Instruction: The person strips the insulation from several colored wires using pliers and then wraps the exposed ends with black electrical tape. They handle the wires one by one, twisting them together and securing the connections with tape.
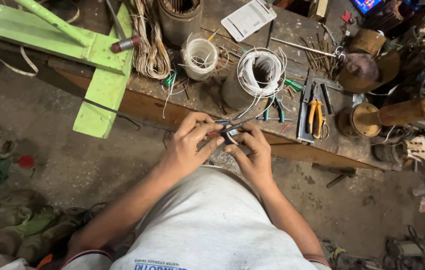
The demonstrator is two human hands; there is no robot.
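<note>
Together, my left hand (188, 145) and right hand (252, 150) pinch one small dark part with thin wires (230, 127), held just off the near edge of the surface (182, 100). Beyond sit two white wire coils (260, 72), one pair of yellow-handled pliers (315, 116) and one green frame (97, 60). Open floor (72, 160) lies to my left.

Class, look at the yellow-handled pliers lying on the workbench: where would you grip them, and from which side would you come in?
Grip the yellow-handled pliers by the two yellow handles, reaching from the bench's near edge. The handles point toward the person, while the dark jaws point away among clutter, probably harder to reach.
</note>
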